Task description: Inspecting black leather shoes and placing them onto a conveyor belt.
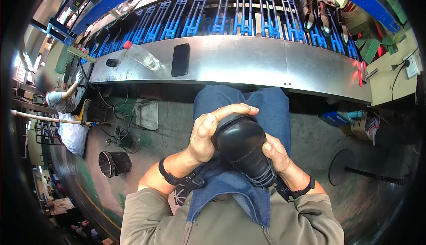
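Observation:
A black lace-up shoe [242, 145] is held over my lap, its rounded toe pointing away from me and its laces near my belly. My left hand [206, 132] wraps round the toe end from the left, with fingers stretched along the front edge of the sole. On the other side my right hand [277, 154] grips the shoe near the laces, its thumb on the upper and its other fingers hidden beneath. A blue denim apron [222, 196] covers my lap under the shoe.
Ahead runs a steel ledge [230, 61] with a black phone [180, 60] and a plastic bottle [144, 57]. Behind it stand blue conveyor racks [244, 16], with several shoes [324, 18] at right. A black bucket [114, 163] sits on the left floor; a co-worker [64, 94] is farther left.

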Demonstrator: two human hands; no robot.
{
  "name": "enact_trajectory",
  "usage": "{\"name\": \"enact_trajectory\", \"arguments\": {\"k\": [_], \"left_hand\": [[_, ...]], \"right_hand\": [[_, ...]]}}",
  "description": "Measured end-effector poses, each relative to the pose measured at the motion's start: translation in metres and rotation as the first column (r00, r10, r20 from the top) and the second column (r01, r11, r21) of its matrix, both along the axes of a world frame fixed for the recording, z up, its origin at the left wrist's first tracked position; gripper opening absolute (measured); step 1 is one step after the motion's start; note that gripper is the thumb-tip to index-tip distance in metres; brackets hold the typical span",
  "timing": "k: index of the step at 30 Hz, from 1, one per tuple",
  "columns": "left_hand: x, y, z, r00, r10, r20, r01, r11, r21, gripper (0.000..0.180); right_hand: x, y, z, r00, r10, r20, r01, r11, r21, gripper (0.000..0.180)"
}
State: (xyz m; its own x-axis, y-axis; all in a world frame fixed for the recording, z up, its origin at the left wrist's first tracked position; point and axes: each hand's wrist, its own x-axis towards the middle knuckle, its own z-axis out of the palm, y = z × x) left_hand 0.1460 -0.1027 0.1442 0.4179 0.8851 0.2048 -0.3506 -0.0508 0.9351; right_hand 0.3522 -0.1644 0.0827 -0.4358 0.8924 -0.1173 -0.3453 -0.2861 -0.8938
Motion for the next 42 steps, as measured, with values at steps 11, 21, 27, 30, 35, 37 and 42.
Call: {"name": "enact_trajectory", "arguments": {"k": [11, 21, 27, 30, 35, 37, 42], "left_hand": [[0.001, 0.002, -0.001, 0.999, 0.002, -0.033, 0.000, 0.998, 0.059, 0.075], [0.004, -0.002, 0.002, 0.998, -0.025, -0.066, 0.029, 0.997, 0.073, 0.075], [0.003, -0.006, 0.006, 0.988, -0.088, -0.124, 0.097, 0.993, 0.066, 0.081], [0.005, -0.014, 0.014, 0.981, -0.093, -0.170, 0.106, 0.992, 0.068, 0.083], [-0.002, -0.022, 0.033, 0.922, 0.166, -0.350, -0.059, 0.953, 0.296, 0.055], [0.003, -0.022, 0.033, 0.893, 0.250, -0.375, -0.023, 0.856, 0.517, 0.066], [0.011, -0.019, 0.013, 0.842, 0.355, -0.407, 0.006, 0.748, 0.664, 0.076]], "right_hand": [[-0.003, 0.000, -0.004, 0.997, -0.076, 0.024, 0.075, 0.997, 0.032, 0.070], [0.002, -0.004, -0.008, 0.997, -0.066, 0.043, 0.064, 0.997, 0.042, 0.071], [0.008, -0.005, -0.011, 1.000, -0.027, -0.011, 0.027, 1.000, 0.013, 0.071], [0.013, -0.007, -0.013, 0.999, 0.002, -0.045, -0.002, 1.000, 0.003, 0.073], [0.017, -0.006, -0.007, 0.998, 0.011, -0.056, -0.012, 1.000, -0.013, 0.079], [0.018, -0.007, -0.006, 0.998, 0.013, -0.055, -0.014, 1.000, -0.008, 0.080], [0.021, -0.010, -0.009, 0.996, 0.010, -0.085, -0.013, 0.999, -0.031, 0.080]]}}
